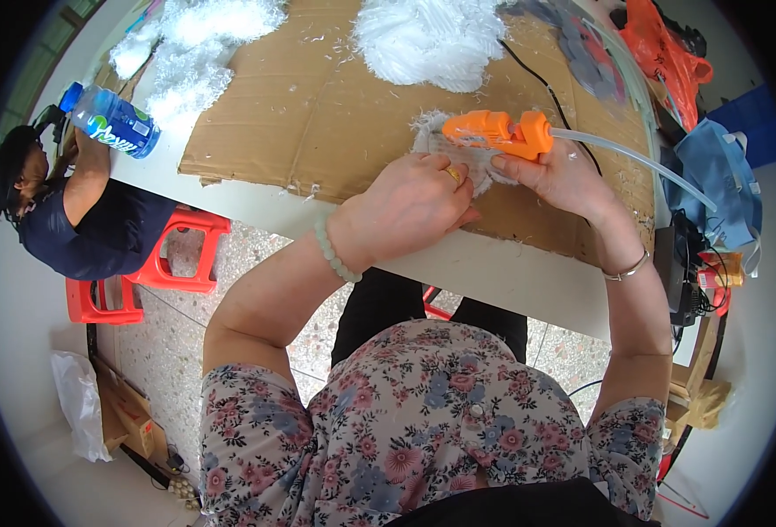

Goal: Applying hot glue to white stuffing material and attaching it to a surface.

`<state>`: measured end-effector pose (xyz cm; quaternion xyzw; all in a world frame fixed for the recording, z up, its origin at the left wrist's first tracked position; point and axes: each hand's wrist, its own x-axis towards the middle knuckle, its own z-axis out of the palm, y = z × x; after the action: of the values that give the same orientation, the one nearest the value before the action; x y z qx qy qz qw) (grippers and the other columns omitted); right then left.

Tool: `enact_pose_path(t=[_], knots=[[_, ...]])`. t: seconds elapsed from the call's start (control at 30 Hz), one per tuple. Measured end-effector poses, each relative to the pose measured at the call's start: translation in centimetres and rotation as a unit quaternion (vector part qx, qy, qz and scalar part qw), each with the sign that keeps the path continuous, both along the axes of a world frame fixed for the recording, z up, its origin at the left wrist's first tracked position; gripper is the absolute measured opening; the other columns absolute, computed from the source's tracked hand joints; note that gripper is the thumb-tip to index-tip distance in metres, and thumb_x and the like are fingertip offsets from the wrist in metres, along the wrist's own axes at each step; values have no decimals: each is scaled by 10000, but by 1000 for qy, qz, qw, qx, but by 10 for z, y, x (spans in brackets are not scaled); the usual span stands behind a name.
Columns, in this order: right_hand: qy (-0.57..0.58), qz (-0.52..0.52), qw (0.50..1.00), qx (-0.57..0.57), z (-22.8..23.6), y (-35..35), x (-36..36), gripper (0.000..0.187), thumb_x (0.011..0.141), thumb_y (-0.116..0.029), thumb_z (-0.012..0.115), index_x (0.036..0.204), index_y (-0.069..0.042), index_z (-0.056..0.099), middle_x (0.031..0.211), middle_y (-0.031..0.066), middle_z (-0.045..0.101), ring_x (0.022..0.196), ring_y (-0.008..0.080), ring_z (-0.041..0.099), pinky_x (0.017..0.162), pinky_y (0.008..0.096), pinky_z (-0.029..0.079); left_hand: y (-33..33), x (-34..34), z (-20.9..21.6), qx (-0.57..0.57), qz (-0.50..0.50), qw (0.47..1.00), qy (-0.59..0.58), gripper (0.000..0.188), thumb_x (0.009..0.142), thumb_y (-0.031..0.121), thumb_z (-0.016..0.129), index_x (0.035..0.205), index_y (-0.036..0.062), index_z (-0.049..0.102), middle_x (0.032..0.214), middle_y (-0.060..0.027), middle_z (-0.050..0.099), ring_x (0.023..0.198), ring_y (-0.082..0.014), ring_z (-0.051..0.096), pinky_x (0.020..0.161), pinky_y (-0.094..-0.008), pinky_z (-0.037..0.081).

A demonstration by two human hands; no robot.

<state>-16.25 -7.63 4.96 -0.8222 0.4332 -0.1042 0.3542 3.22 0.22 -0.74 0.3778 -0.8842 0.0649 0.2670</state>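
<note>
At centre frame, our right hand (pixel 564 176) grips the orange hot glue gun (pixel 498 132), nozzle over the white fluffy piece (pixel 485 171) that our left hand (pixel 410 206) presses onto the cardboard sheet (pixel 318 105). Hot glue could burn those close fingers, we judge.

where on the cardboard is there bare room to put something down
The widest bare patch is the middle of the cardboard sheet, between the white fluff pile on the left and the white fibre heap at the top. Crowded: the near edge, where the left hand presses a white piece and the right hand holds the orange glue gun.
</note>
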Motion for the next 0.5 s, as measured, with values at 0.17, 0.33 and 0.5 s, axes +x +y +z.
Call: enact_pose_path(t=[0.17, 0.33, 0.5], knots=[[5, 15, 1000, -10, 5, 4, 2, 295, 824, -259, 646, 1003, -31, 594, 709, 6, 561, 647, 95, 477, 605, 250, 422, 1, 1, 0, -8, -2, 1000, 2, 257, 724, 255, 653, 735, 3, 604, 741, -96, 574, 726, -230, 578, 619, -331, 477], [14, 7, 1000, -8, 0, -1, -2, 292, 817, -255, 655, 1001, -36, 595, 686, -2, 548, 617, 84, 478, 572, 242, 420, 0, -2, 0, -14, -3, 1000, -4, 258, 720, 255, 654, 740, 2, 606, 742, -95, 574, 725, -229, 577, 621, -330, 478], [25, -9, 999, 38, 9, 3, 2, 282, 815, -264, 656, 1000, -57, 605, 671, -18, 552, 556, 59, 456, 488, 222, 394, 0, -2, 1, -14, -1, 1000, -8, 261, 721, 255, 651, 748, -2, 611, 750, -93, 579, 728, -228, 575, 624, -328, 479]])
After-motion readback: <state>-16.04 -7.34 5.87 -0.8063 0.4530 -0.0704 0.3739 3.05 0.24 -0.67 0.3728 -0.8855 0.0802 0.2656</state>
